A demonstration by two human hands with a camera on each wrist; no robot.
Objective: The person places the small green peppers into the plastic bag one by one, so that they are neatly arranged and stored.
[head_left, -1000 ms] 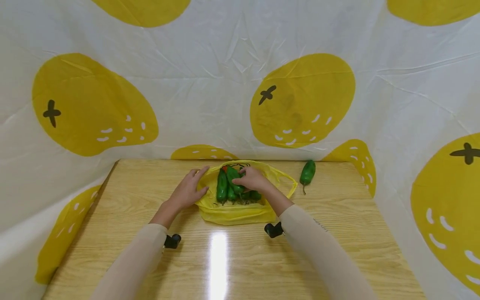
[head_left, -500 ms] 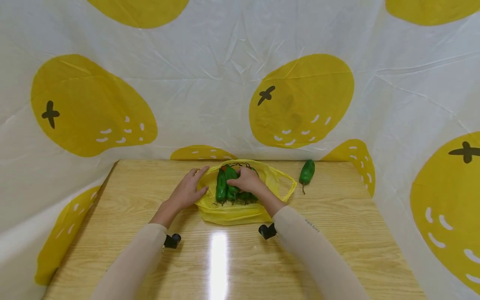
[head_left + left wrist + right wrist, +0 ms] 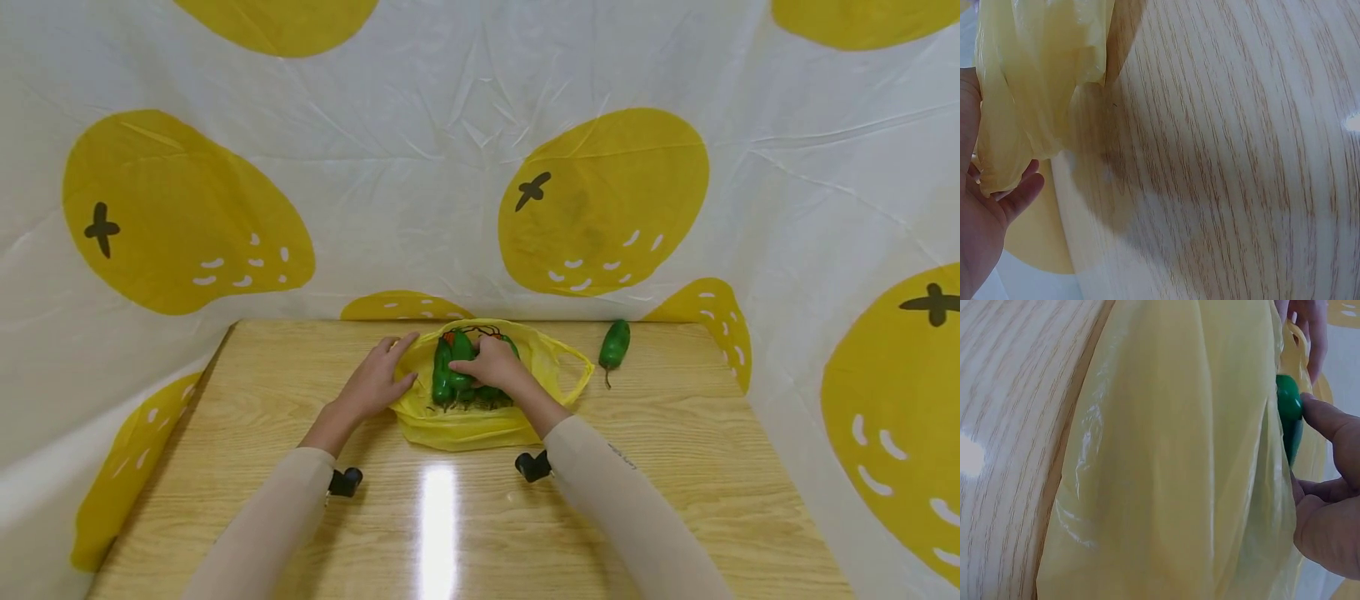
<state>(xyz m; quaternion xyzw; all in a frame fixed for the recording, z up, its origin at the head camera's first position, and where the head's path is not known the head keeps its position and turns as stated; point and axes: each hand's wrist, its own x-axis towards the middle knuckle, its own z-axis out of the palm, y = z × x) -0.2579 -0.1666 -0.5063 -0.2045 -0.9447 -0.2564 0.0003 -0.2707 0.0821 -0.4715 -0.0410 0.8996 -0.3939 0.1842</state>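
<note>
A yellow plastic bag (image 3: 442, 432) lies with its mouth spread at the back of the table. In it are several long green peppers (image 3: 441, 375), lying side by side, with a bit of red and thin dark loops at their far ends. My left hand (image 3: 372, 379) holds the bag's left rim; in the left wrist view the yellow film passes between thumb and fingers. My right hand (image 3: 497, 365) reaches into the bag, thumb and fingers on a green pepper (image 3: 1289, 412). The bag and the hand hide much of that pepper.
Another green pepper (image 3: 615, 345) lies on the wooden table (image 3: 660, 467), right of the bag's handle loop (image 3: 581, 375). A white cloth (image 3: 420, 208) with yellow fruit prints hangs behind and along both sides.
My right hand has shifted left and slightly back inside the bag, and the pepper at its thumb now lies more upright beside the leftmost one. The left hand stays put.
</note>
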